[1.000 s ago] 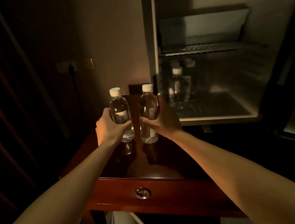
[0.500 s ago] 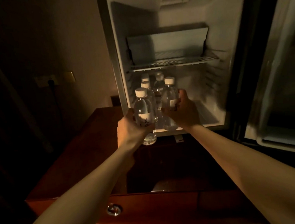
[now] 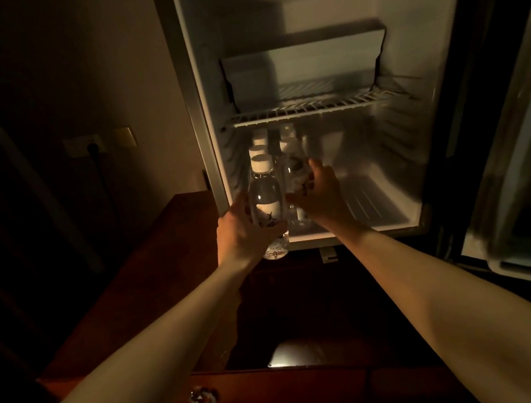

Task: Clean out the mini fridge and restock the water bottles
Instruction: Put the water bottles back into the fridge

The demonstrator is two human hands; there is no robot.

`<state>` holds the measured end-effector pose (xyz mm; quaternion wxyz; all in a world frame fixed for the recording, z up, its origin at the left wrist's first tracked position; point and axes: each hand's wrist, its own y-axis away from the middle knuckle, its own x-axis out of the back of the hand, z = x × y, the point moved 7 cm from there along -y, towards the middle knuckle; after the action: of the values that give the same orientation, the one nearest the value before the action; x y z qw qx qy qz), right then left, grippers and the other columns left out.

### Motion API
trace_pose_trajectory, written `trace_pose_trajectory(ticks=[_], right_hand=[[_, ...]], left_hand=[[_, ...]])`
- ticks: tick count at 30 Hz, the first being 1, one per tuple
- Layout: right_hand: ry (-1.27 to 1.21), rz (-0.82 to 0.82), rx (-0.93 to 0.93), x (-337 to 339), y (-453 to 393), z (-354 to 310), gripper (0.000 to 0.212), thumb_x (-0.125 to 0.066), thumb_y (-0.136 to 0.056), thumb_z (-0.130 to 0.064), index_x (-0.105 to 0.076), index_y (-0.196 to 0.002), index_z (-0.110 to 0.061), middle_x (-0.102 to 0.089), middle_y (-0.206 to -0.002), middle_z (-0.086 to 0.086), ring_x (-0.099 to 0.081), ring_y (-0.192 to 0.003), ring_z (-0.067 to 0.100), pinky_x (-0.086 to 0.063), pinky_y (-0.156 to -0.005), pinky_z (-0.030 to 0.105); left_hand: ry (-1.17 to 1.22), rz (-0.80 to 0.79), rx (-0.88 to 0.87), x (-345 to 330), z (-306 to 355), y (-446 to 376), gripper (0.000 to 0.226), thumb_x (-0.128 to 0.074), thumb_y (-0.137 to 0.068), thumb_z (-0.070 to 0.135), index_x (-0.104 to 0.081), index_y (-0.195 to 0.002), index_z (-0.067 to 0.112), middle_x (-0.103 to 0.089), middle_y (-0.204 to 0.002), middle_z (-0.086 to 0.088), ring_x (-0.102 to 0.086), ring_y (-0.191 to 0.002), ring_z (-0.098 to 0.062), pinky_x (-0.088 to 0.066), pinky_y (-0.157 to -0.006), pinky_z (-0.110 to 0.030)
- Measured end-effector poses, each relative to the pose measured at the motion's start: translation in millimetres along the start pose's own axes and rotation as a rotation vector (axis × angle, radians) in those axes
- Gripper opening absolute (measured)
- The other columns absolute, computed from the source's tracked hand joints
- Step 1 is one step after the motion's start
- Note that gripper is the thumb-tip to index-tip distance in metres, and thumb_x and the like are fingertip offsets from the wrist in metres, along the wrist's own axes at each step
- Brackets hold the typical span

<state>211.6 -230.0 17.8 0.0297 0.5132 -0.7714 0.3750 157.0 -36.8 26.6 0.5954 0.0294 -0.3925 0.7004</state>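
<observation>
The mini fridge point(image 3: 384, 216) stands open in front of me. My left hand point(image 3: 244, 235) grips a clear water bottle point(image 3: 265, 198) with a white cap, upright, at the fridge's front left edge. My right hand point(image 3: 318, 196) grips a second water bottle point(image 3: 295, 166) just inside the fridge's lower compartment. Behind them several more white-capped bottles point(image 3: 259, 144) stand at the back left of the fridge floor, partly hidden by the held ones.
A wire shelf point(image 3: 316, 105) spans the fridge above the bottles. The fridge door point(image 3: 519, 179) hangs open at the right. A dark wooden table point(image 3: 155, 275) with a drawer knob point(image 3: 202, 397) lies below. A wall socket point(image 3: 84, 145) is at the left.
Both hands lifted the two bottles off the table and carried them right to the fridge. The right bottle has now gone inside, the left one is at the opening.
</observation>
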Motion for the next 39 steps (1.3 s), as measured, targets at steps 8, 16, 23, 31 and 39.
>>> trace_pose_trajectory(ticks=[8, 16, 23, 31, 39], right_hand=[[-0.150, -0.030, 0.025, -6, 0, -4, 0.077, -0.073, -0.071, -0.062, -0.052, -0.124, -0.009, -0.064, -0.088, -0.005, -0.062, -0.071, -0.001, -0.050, -0.062, 0.014], [-0.154, 0.014, -0.095, 24, 25, 4, 0.039, -0.065, -0.089, -0.037, -0.055, -0.120, -0.014, -0.059, -0.108, 0.003, -0.059, -0.098, 0.017, -0.052, -0.084, 0.034], [-0.369, -0.212, -0.161, 58, 52, 18, 0.026, -0.068, -0.069, -0.039, -0.064, -0.091, -0.027, -0.069, -0.090, -0.002, -0.066, -0.084, 0.015, -0.054, -0.075, 0.037], [-0.166, -0.155, -0.132, 93, 50, 34, 0.044, -0.080, -0.076, -0.047, -0.059, -0.108, -0.024, -0.071, -0.095, -0.008, -0.069, -0.085, 0.006, -0.054, -0.072, 0.026], [-0.014, -0.033, -0.138, 92, 19, 45, 0.047, -0.076, -0.079, -0.051, -0.057, -0.104, -0.015, -0.067, -0.090, -0.005, -0.065, -0.079, 0.011, -0.051, -0.064, 0.020]], left_hand=[[0.001, -0.004, -0.007, -8, 4, 4, 0.069, -0.091, -0.062, 0.031, -0.056, -0.120, 0.015, -0.069, -0.090, 0.008, -0.064, -0.073, -0.003, -0.053, -0.066, -0.018], [0.053, 0.008, -0.012, -23, 20, 9, 0.063, -0.091, -0.062, 0.030, -0.058, -0.114, 0.019, -0.070, -0.090, 0.008, -0.069, -0.083, -0.010, -0.059, -0.072, -0.032], [0.130, -0.044, -0.003, -59, 50, 18, 0.054, -0.091, -0.063, 0.029, -0.060, -0.106, 0.020, -0.066, -0.079, 0.014, -0.065, -0.074, -0.003, -0.053, -0.066, -0.024], [0.162, -0.153, -0.040, -104, 74, 10, 0.045, -0.087, -0.069, 0.018, -0.061, -0.104, 0.016, -0.065, -0.089, 0.007, -0.065, -0.083, -0.014, -0.051, -0.068, -0.021], [-0.182, -0.266, -0.330, -126, 72, 13, 0.047, -0.058, -0.087, 0.056, -0.051, -0.117, 0.020, -0.066, -0.107, -0.003, -0.066, -0.087, -0.018, -0.059, -0.073, -0.037]])
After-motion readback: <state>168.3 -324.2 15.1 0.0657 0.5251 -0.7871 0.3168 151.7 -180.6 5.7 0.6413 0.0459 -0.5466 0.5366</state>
